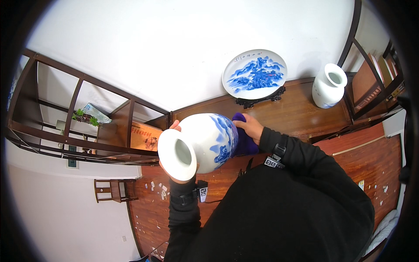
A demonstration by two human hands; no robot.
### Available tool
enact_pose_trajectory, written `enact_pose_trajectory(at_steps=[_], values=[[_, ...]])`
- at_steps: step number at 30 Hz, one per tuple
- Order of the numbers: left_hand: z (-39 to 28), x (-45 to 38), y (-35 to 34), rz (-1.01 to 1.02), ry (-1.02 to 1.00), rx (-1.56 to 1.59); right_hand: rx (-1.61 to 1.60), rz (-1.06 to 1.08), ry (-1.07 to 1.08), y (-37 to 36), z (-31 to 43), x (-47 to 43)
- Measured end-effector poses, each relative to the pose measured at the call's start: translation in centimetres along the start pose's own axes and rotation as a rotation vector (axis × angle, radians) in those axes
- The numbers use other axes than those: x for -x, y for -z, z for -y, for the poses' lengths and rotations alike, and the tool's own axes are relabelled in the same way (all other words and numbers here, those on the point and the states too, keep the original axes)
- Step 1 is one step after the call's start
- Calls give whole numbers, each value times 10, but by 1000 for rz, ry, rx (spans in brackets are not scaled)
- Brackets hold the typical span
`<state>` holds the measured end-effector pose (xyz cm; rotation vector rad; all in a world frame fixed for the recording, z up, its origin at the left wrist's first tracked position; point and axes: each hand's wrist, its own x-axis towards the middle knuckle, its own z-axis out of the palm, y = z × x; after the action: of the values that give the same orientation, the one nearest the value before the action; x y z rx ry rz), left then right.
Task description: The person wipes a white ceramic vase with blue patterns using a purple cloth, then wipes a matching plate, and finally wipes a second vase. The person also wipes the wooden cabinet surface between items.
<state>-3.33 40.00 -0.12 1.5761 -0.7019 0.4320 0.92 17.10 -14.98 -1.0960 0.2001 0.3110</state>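
Observation:
A blue-and-white porcelain vase (204, 140) is held tilted on its side in front of me, its mouth towards the left. My left hand (173, 177) grips it around the neck, mostly hidden behind the flared white rim. At the vase's base end, my right hand (250, 127) holds a purple cloth (244, 142) against the porcelain. Part of the cloth hangs down below the fingers. The vase's underside cannot be seen.
On the wooden cabinet top (294, 114) stand a painted porcelain plate (257, 75) on a carved dark stand (262, 100) and a second white vase (328, 86). Dark wooden shelving (81, 136) rises at left, holding an orange book (144, 136). More books (368, 80) fill the right shelf.

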Motion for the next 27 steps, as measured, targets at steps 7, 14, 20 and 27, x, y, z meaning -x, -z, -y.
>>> enact_pose_trajectory(at_steps=[7, 14, 20, 27], values=[[4, -1, 10, -30, -66, -86, -55, 336, -293, -8, 8, 19], [11, -2, 13, -63, -78, -69, -148, 444, -466, -6, 3, 24], [11, -2, 14, -63, -79, -56, -126, 494, -262, -3, 2, 20], [13, 1, 14, -41, -51, -65, 64, 490, -187, 7, 13, 16]])
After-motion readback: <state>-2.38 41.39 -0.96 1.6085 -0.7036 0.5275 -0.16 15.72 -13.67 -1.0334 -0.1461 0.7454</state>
